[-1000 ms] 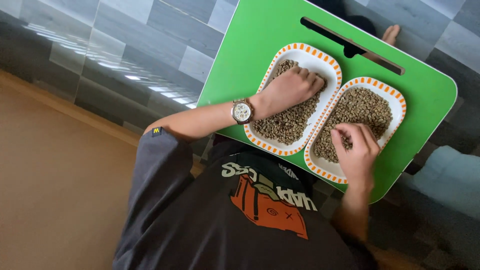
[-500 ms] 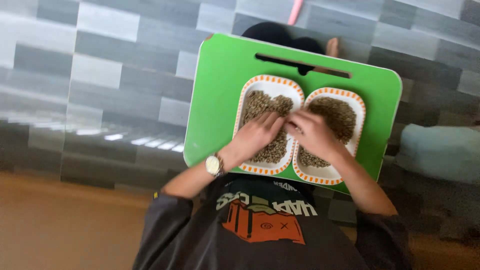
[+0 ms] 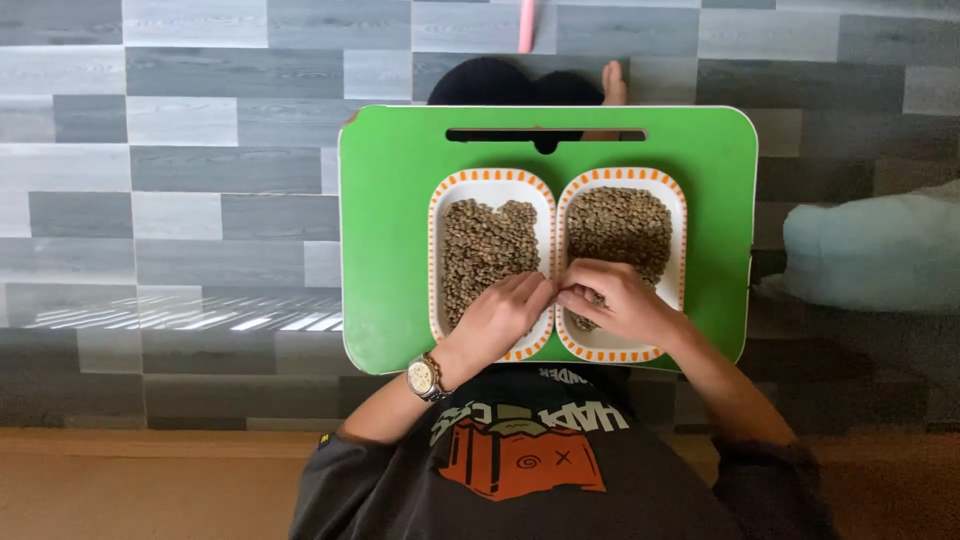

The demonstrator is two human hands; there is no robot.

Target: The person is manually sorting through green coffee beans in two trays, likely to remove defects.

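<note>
Centrally on the green lap surface [image 3: 390,220] sit two white, orange-rimmed trays of greenish beans, side by side and touching. Left hand [image 3: 500,318] rests on the near end of the left tray [image 3: 437,250], fingers [image 3: 535,292] curled loosely; whether they grip anything, cannot tell. Right hand [image 3: 615,300] lies over the right tray [image 3: 680,250], fingertips pinched together on beans [image 3: 620,225]. Wristwatch [image 3: 424,377] sits nearer than the surface's front edge. Pale cushion [image 3: 880,245] lies right of the surface.

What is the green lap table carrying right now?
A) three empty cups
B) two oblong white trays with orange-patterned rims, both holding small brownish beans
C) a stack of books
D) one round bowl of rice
B: two oblong trays sit side by side on the green lap table, each holding brownish beans.
</note>
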